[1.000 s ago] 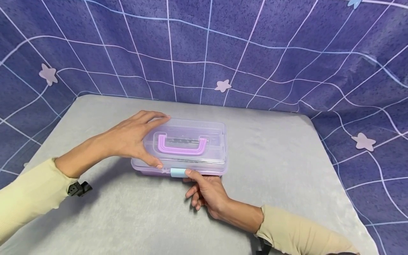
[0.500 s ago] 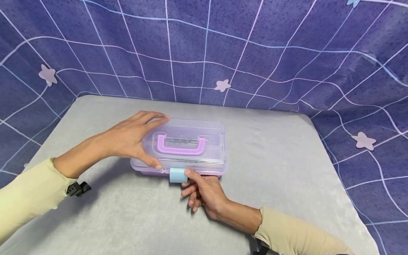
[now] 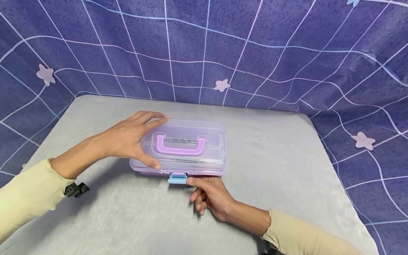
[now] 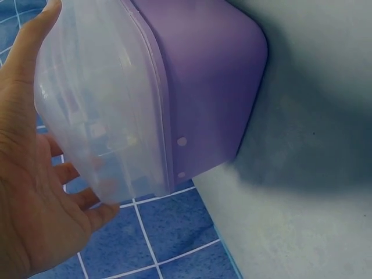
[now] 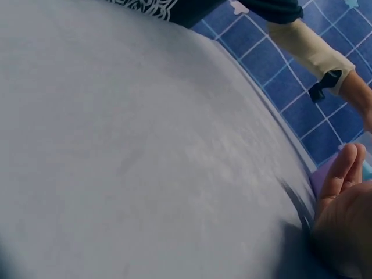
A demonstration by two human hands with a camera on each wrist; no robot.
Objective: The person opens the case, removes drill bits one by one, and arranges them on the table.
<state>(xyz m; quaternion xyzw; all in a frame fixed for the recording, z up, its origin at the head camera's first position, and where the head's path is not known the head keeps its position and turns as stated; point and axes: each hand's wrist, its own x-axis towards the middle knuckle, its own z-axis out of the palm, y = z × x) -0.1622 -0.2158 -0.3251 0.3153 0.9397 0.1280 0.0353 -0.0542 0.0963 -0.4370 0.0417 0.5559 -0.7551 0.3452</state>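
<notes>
A clear-lidded purple plastic storage box [image 3: 185,161] with a pink carry handle [image 3: 181,150] sits lid-down on the grey cloth. My left hand [image 3: 129,138] spans the lid's left end, thumb at the front edge and fingers over the back edge. In the left wrist view its fingers [image 4: 87,200] curl around the clear lid [image 4: 110,110]. The blue front latch [image 3: 177,179] sticks outward from the box. At the latch's right end is the thumb tip of my right hand [image 3: 215,196], whose other fingers hang loosely bent below. The right wrist view shows two fingers [image 5: 343,171] extended beside the box.
Grey cloth [image 3: 271,159] covers the table under and around the box. Behind and at both sides hangs a blue-purple grid-patterned curtain [image 3: 178,49] with star shapes. Thin dark items [image 3: 183,141] show through the lid.
The blue latch has swung from flat against the box front to sticking outward. My right thumb has moved down with it, then slightly right. The left hand stays on the lid.
</notes>
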